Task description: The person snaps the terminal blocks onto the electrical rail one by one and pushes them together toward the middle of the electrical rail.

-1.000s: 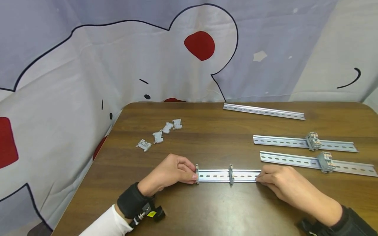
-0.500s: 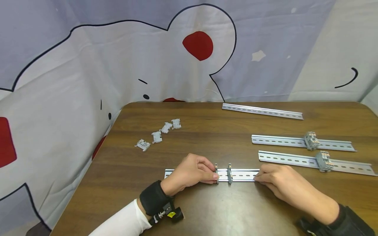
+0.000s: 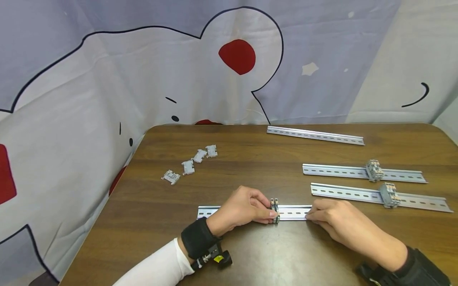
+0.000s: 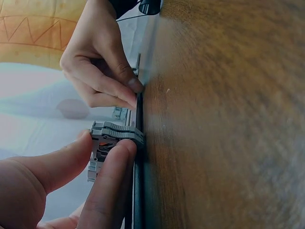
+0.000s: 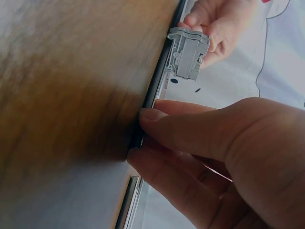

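A slotted metal DIN rail (image 3: 294, 213) lies crosswise near the front of the table. Two slim grey terminal blocks (image 3: 274, 210) stand upright on it, side by side at its middle. My left hand (image 3: 245, 207) grips the left block between thumb and fingers; in the left wrist view the thumb is at one end of the terminal block (image 4: 104, 143) and the fingertips at the other. My right hand (image 3: 341, 219) pinches the rail's right end, which its fingers hide. From the right wrist side, the broad flat face of a terminal block (image 5: 188, 55) shows beyond the fingers.
Several loose terminal blocks (image 3: 188, 167) lie flat at the back left. Two more rails at right, a middle rail (image 3: 332, 171) and a nearer rail (image 3: 343, 192), each carry a grey block cluster. A bare rail (image 3: 315, 135) lies near the back edge.
My left hand has slid its terminal block rightward along the rail, up against the other block. More of the rail's left part shows. My right hand stays at the rail's right end.
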`<state>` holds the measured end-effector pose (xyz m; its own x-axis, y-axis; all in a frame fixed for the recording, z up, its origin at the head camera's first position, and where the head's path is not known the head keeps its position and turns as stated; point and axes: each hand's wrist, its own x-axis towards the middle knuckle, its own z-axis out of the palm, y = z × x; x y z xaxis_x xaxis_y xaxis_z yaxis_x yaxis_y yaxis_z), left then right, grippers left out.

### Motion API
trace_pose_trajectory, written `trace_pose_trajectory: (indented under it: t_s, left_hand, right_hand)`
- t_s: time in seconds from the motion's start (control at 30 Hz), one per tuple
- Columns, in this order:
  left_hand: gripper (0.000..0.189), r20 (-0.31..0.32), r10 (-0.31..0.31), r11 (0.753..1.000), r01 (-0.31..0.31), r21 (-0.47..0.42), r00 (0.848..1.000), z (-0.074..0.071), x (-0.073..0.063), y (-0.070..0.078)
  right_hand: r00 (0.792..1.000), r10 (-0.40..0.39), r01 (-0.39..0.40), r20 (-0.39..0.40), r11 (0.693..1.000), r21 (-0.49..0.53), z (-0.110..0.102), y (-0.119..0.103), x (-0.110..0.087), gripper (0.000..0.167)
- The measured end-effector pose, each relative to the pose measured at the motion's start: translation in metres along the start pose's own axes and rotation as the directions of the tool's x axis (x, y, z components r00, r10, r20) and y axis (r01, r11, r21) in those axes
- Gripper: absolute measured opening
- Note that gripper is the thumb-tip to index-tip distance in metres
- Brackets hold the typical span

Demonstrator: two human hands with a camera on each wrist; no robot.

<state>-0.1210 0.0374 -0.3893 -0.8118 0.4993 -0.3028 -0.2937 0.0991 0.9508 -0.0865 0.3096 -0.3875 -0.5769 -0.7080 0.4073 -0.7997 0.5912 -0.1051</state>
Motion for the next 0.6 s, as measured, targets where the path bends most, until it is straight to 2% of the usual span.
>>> trace_pose_trajectory:
  t_s: [0.3, 0.6]
  left_hand:
    - [0.022, 0.006, 0.036, 0.999, -0.036, 0.014, 0.999, 0.0027, 0.0010, 0.0005]
    - [0.022, 0.000, 0.042, 0.998, -0.042, 0.051, 0.999, 0.0027, 0.0012, -0.0008]
  right_hand:
    - [1.000, 0.007, -0.007, -0.005, 1.000, 0.000, -0.0007, -0.0014, 0.0000, 0.018]
    - [1.000, -0.001, 0.001, -0.015, 1.000, 0.005, 0.0005, -0.0015, 0.0005, 0.018]
